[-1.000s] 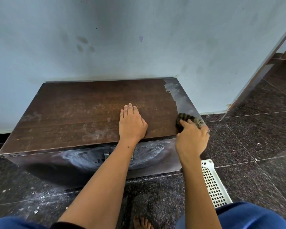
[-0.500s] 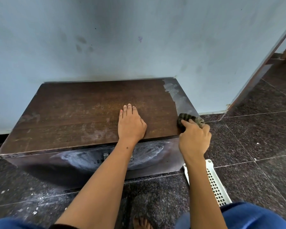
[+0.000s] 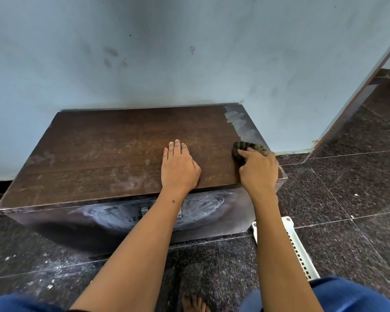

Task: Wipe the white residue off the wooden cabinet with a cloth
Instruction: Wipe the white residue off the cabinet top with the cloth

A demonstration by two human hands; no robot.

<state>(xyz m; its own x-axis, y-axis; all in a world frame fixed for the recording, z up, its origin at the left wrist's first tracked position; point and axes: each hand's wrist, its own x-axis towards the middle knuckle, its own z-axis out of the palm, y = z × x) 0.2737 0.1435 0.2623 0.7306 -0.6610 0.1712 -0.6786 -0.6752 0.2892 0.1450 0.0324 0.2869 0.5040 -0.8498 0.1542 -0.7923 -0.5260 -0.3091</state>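
Observation:
A low dark wooden cabinet (image 3: 104, 152) stands against the pale blue wall. A strip of white residue (image 3: 240, 122) runs along the right end of its top, and fainter smears (image 3: 131, 179) lie near the front edge. More white residue swirls (image 3: 196, 210) over its front face. My right hand (image 3: 259, 172) grips a dark striped cloth (image 3: 241, 148) bunched on the top near the right front corner. My left hand (image 3: 179, 170) rests flat on the top, fingers straight, left of the cloth.
A white slotted plastic basket (image 3: 295, 244) lies on the dark speckled floor beside the cabinet's right front corner. White dust is scattered over the floor (image 3: 50, 269) at the left front. A bare foot (image 3: 195, 304) and blue trouser knees show at the bottom. A doorway opens at far right.
My right hand has slid the cloth a little to the left and away from me along the right end of the top. My left hand has stayed put.

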